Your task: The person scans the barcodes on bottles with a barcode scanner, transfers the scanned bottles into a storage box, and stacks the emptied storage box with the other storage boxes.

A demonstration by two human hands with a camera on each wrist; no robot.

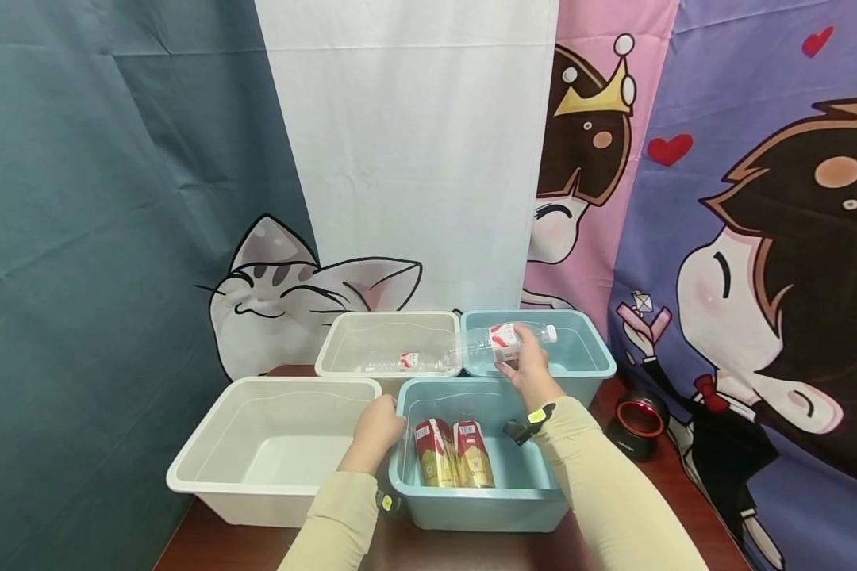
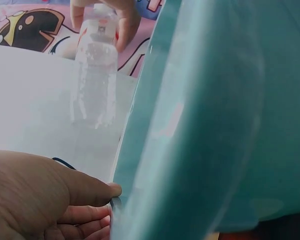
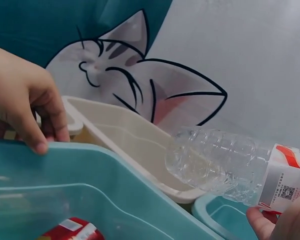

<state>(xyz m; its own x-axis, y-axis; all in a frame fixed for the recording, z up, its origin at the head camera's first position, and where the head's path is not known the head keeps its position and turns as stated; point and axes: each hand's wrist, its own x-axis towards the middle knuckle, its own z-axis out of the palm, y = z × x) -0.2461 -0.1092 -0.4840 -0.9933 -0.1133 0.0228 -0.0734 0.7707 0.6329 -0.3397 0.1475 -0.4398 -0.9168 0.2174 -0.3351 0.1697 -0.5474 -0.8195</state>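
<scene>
Cream sleeves (image 1: pixel 617 492); black wristbands (image 1: pixel 518 432), yellow markings (image 1: pixel 537 415).

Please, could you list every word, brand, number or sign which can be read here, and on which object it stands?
No word or number is clearly readable.
Bottle in the right hand: label with a QR code; print too small and blurred.
Red-and-white label in the rear white bin: too small.
Red-and-gold cans: print too small.
Black device: any lettering too small to tell.

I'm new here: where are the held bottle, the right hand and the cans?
Held bottle (image 1: pixel 503 341): head view, on its label.
Right hand (image 1: pixel 532 371): head view, on its back.
Cans (image 1: pixel 474 455): head view, side of the rightmost.
</scene>
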